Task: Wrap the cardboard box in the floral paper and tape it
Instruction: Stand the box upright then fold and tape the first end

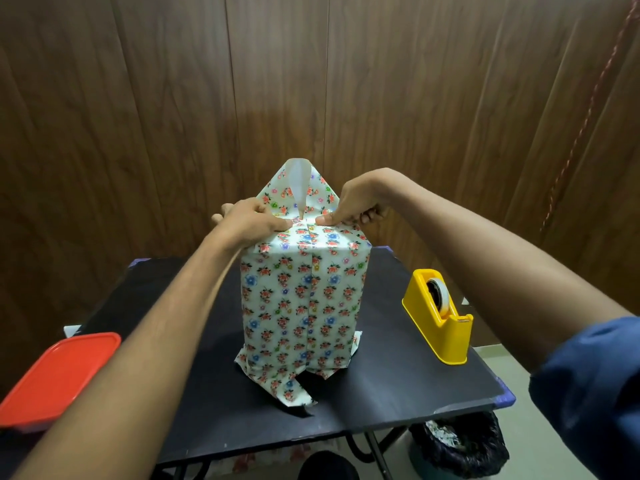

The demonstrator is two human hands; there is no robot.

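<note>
Table, black, carries the upright cardboard box at centre, already sleeved in floral paper, its lower end loose. Orange lid lies at 8 o'clock; yellow tape dispenser at 3 o'clock, apart from the box. On the box top, left hand and right hand pinch the side folds inward with curled fingers; a pointed flap stands at 12 o'clock. Step: closing the top end. Next, probably: fold the flap down, free one hand for tape.
</note>
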